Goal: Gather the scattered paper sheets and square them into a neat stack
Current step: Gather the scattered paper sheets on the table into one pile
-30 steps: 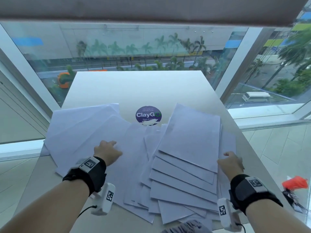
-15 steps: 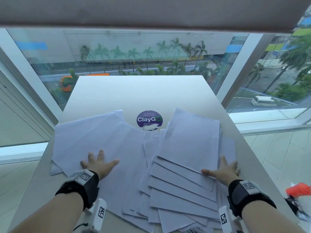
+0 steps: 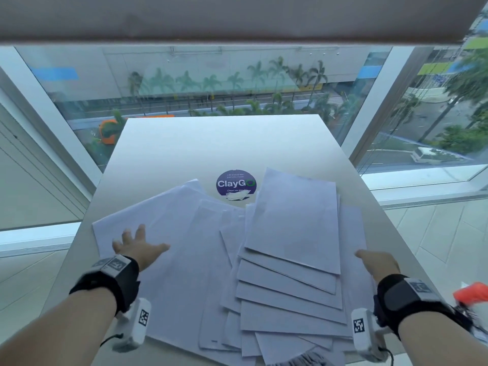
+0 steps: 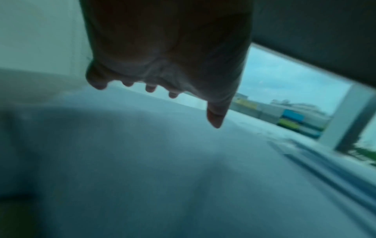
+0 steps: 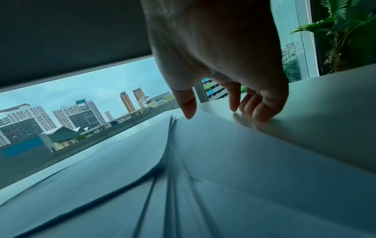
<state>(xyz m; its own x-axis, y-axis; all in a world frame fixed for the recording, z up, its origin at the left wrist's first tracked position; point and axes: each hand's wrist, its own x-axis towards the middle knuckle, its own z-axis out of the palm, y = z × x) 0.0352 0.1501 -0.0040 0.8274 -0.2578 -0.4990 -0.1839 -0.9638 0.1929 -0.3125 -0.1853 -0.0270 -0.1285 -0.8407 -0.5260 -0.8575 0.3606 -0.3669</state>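
Observation:
Several white paper sheets [image 3: 293, 228] lie fanned and overlapping on the near half of a light table [image 3: 216, 143]. My left hand [image 3: 137, 247] lies flat with spread fingers on the left sheets [image 3: 169, 215]. In the left wrist view the left hand [image 4: 154, 83] shows straight fingertips over blurred paper [image 4: 162, 177]. My right hand [image 3: 375, 262] rests at the right edge of the fanned sheets. In the right wrist view the right hand [image 5: 223, 104] has relaxed fingertips [image 5: 262, 112] touching the table beside the paper edge [image 5: 171, 145].
A round purple ClayGo sticker [image 3: 235, 184] sits mid-table beyond the sheets. The far half of the table borders glass windows [image 3: 211, 85]. The table's right edge [image 3: 396, 233] drops to a tiled floor with an orange object [image 3: 470, 293] below.
The left hand flattened and pushed the left sheets rightward toward the middle. The right hand slid from on the fanned sheets out to their right edge.

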